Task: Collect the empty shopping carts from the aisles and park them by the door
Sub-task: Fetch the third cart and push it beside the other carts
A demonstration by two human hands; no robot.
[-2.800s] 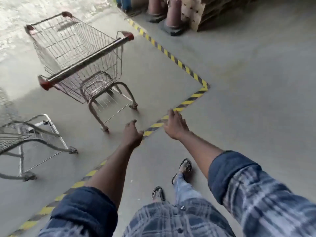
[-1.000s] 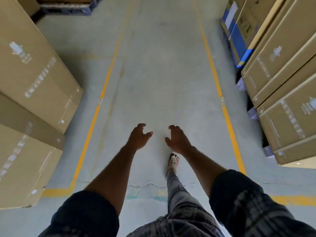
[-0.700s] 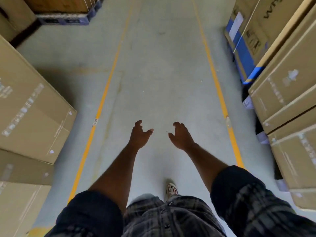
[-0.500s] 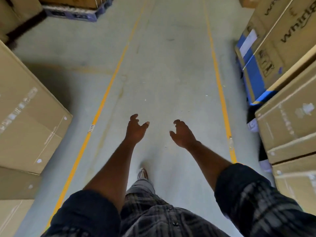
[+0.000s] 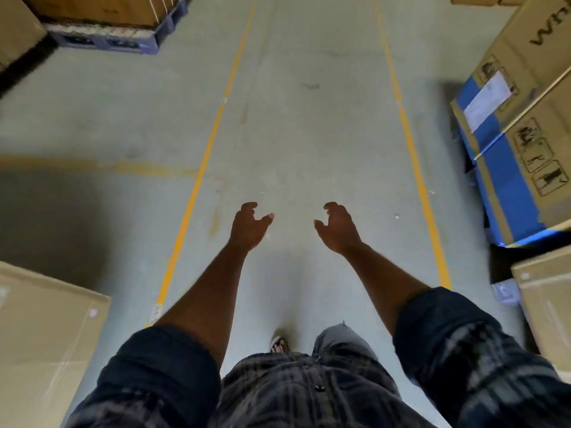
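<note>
While both bare forearms reach forward over the concrete aisle floor (image 5: 302, 134), we see the left hand (image 5: 248, 225) and the right hand (image 5: 338, 228) held out level with each other, apart, touching nothing. On both hands the fingers are loosely curled and the thumbs point inward toward each other, with nothing gripped or pinched. We cannot tell where the shopping carts are from this view.

The dark left sleeve (image 5: 160, 372) and right sleeve (image 5: 457, 344) are rolled up above the elbows, with a plaid shirt (image 5: 302, 390) at bottom centre. One sandalled foot (image 5: 279, 345) shows just above the shirt hem, between the arms.

Two yellow floor lines run up the aisle: the left line (image 5: 200, 168) passes just left of the left hand, and the right line (image 5: 411, 149) lies well right of the right hand.

We note a plain cardboard box (image 5: 46, 335) at lower left, outside the left line. At top left, a blue pallet (image 5: 108, 41) carries brown cartons (image 5: 92, 7).

On the right edge is a large carton with a blue band (image 5: 531, 128), which has a white label (image 5: 486, 100) and black handling pictograms (image 5: 540, 159). Its printed lettering is cut off by the frame. Below it, another plain carton (image 5: 547, 298) sits at the right edge near the right sleeve. A dark gap shows between these two.
</note>
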